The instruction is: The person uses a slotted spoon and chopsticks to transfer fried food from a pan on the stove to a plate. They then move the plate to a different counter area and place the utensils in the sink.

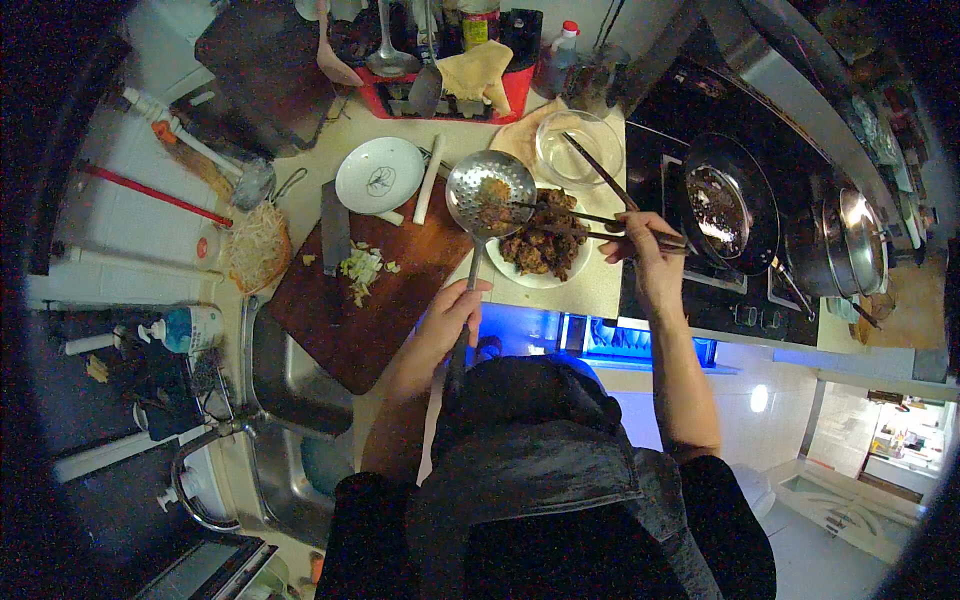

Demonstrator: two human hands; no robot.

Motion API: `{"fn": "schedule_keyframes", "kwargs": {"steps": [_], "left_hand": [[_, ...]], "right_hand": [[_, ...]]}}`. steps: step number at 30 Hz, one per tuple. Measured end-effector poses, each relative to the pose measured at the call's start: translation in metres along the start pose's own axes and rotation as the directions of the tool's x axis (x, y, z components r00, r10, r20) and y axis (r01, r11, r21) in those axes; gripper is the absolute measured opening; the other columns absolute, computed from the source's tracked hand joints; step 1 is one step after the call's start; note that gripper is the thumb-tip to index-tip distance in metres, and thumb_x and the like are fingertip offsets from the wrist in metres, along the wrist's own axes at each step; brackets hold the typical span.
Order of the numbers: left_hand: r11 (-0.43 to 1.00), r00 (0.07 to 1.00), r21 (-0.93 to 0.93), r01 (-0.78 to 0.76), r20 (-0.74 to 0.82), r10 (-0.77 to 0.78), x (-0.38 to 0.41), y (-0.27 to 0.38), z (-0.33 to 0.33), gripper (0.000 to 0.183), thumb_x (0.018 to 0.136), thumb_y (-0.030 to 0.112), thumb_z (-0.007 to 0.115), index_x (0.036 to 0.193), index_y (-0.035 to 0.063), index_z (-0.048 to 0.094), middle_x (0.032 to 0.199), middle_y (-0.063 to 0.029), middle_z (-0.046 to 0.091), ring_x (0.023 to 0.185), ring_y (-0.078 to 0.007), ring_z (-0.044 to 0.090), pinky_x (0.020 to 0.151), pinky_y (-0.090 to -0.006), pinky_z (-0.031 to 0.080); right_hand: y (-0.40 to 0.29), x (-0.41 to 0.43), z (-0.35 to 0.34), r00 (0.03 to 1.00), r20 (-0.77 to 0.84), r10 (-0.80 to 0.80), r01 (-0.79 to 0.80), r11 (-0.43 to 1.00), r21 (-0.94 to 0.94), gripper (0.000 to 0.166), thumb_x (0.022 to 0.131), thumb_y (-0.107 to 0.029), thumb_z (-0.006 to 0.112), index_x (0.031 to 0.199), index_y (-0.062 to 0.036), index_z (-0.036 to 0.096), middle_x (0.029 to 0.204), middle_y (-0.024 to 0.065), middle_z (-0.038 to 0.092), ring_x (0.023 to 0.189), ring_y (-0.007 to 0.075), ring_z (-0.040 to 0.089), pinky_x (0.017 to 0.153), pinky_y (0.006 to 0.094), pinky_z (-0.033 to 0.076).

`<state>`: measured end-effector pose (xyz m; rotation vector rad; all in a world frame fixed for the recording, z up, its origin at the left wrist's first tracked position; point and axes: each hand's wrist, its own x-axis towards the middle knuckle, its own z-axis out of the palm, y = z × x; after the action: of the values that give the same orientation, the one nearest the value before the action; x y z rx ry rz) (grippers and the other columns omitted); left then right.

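Observation:
My left hand [454, 311] grips the handle of a perforated metal skimmer [469, 176], holding its round bowl beside and partly over a white plate [559, 281]. A few brown fried bits [495, 199] lie in the skimmer. My right hand [649, 240] holds dark chopsticks [577, 234], their tips over the skimmer's bowl. One more dark stick [600, 169] slants up from that hand, across the rim of a clear glass bowl [551, 161]. Browned fried pieces [551, 244] are heaped on the white plate.
A wok [750, 240] with oil sits on the black stove [652, 300] at right. Left lies a wooden cutting board [375, 330] with chopped scallion [361, 274], a cleaver [336, 232] and a small white plate [401, 161]. A metal sink [285, 375] is beyond it; a red utensil rack [517, 90] stands behind.

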<state>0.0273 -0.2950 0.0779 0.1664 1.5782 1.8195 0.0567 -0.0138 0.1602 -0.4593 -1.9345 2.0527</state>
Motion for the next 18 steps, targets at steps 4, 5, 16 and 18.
{"fn": "schedule_keyframes", "kwargs": {"steps": [4, 5, 16, 18], "left_hand": [[1.000, 1.000, -0.005, -0.028, 0.004, 0.028, 0.001, -0.006, 0.007, 0.024, 0.096, 0.015, 0.043, 0.113, 0.0007, 0.053, 0.061, -0.0013, 0.048, 0.046, -0.0099, 0.047, 0.043, -0.0234, 0.041], [1.000, 1.000, -0.013, -0.020, 0.002, 0.020, 0.001, -0.006, 0.009, 0.024, 0.096, 0.015, 0.042, 0.113, 0.0008, 0.053, 0.061, -0.0013, 0.048, 0.046, -0.0098, 0.047, 0.043, -0.0234, 0.041], [0.995, 0.999, -0.096, -0.004, 0.052, 0.009, 0.003, -0.008, 0.003, 0.027, 0.096, 0.018, 0.043, 0.114, -0.0003, 0.052, 0.059, -0.0020, 0.046, 0.044, -0.0111, 0.046, 0.042, -0.0243, 0.039], [0.994, 0.999, -0.107, 0.003, 0.037, 0.001, 0.002, -0.008, 0.000, 0.028, 0.096, 0.018, 0.043, 0.114, -0.0007, 0.052, 0.059, -0.0021, 0.046, 0.044, -0.0114, 0.045, 0.042, -0.0246, 0.039]], "right_hand": [[0.014, -0.004, 0.014, 0.998, 0.059, 0.009, -0.004, 0.997, -0.076, 0.023, 0.094, -0.016, 0.050, 0.096, 0.0044, 0.059, 0.080, 0.0115, 0.063, 0.062, 0.0165, 0.064, 0.056, 0.0265, 0.052], [0.020, -0.003, 0.016, 0.998, 0.058, 0.015, -0.010, 0.996, -0.093, 0.023, 0.094, -0.017, 0.050, 0.096, 0.0047, 0.059, 0.081, 0.0120, 0.064, 0.062, 0.0164, 0.064, 0.057, 0.0264, 0.052], [0.019, -0.006, 0.005, 0.999, -0.027, 0.019, -0.020, 0.999, -0.049, 0.024, 0.092, -0.017, 0.053, 0.095, 0.0058, 0.059, 0.078, 0.0139, 0.065, 0.060, 0.0165, 0.063, 0.057, 0.0259, 0.051], [0.021, -0.006, 0.006, 0.998, -0.056, 0.036, -0.032, 0.997, 0.074, 0.023, 0.092, -0.017, 0.054, 0.095, 0.0055, 0.059, 0.078, 0.0147, 0.065, 0.060, 0.0167, 0.063, 0.056, 0.0256, 0.051]]}}
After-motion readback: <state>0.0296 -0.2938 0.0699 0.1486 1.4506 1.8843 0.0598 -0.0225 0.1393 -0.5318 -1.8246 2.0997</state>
